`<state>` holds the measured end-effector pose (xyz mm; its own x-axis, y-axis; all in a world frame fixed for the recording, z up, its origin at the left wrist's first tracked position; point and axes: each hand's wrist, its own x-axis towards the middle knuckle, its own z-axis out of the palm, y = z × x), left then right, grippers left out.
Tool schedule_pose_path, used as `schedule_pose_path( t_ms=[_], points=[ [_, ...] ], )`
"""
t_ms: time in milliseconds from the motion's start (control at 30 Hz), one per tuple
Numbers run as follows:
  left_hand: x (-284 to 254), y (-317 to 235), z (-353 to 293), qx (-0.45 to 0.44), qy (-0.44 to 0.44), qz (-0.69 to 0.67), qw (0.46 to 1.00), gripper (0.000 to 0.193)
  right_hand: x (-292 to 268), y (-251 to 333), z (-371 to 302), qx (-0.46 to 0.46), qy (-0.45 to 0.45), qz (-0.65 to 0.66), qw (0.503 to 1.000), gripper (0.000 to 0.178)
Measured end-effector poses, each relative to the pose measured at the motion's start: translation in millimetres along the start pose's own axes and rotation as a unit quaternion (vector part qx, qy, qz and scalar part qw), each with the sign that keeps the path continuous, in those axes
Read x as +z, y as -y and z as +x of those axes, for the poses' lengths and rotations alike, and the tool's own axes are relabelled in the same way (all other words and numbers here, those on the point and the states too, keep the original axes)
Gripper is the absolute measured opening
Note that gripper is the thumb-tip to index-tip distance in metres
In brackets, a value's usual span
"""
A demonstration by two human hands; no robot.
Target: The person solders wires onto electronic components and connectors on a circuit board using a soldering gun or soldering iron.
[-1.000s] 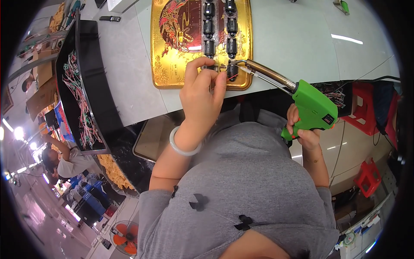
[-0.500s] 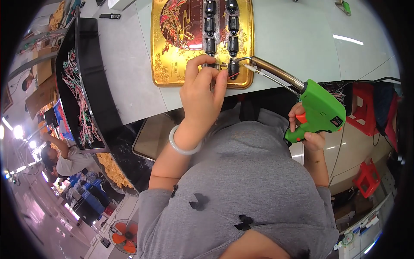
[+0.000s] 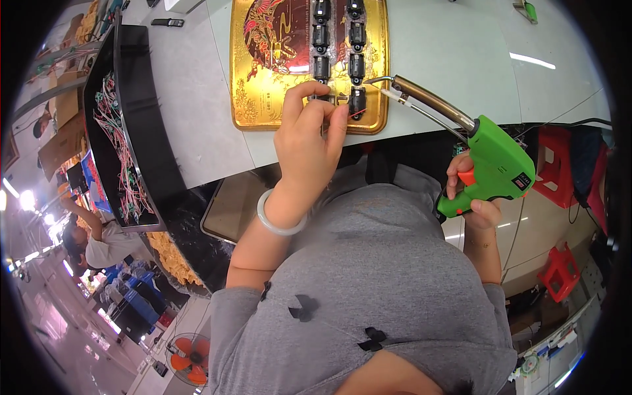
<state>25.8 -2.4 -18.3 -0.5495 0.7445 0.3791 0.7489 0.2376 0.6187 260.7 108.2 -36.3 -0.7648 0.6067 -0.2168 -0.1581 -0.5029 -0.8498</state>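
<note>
My right hand [image 3: 466, 187] is closed around the handle of a green soldering gun [image 3: 503, 155] with an orange trigger. Its long metal barrel reaches left, and the bent tip hangs just above the right edge of a gold tray [image 3: 263, 118], beside the nearest black module [image 3: 357, 102]. A short red wire [image 3: 358, 112] lies across that module. My left hand [image 3: 306, 135] rests over the tray's near edge, fingers pinched next to the module; what they hold is hidden. Two columns of small black modules [image 3: 320, 36] run up the tray.
A black bin of wires [image 3: 125, 158] stands left of the pale table [image 3: 447, 59]. A black clip-like item [image 3: 167, 23] lies at the back left, a green-handled tool [image 3: 526, 11] at the back right. Red stools [image 3: 561, 272] are on the floor to the right. Another person [image 3: 105, 240] is at far left.
The soldering gun has moved slightly right, its tip drawing up and away from the nearest module. My left hand stays almost still.
</note>
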Motion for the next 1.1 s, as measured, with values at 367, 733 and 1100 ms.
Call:
schedule_pose_path(
  t_ms=[367,733,1100],
  points=[
    [-3,-1,2,0.001,0.007,-0.011,1.000,0.013,0,1,1,-0.006,-0.003,0.008,1.000,0.055],
    [-12,2,0,-0.014,0.073,-0.003,0.997,0.014,-7,5,4,-0.030,0.012,0.019,0.999,0.056],
    [-9,2,-10,0.014,0.009,0.012,1.000,0.010,-16,12,10,0.015,0.029,-0.018,0.999,0.055]
  ],
)
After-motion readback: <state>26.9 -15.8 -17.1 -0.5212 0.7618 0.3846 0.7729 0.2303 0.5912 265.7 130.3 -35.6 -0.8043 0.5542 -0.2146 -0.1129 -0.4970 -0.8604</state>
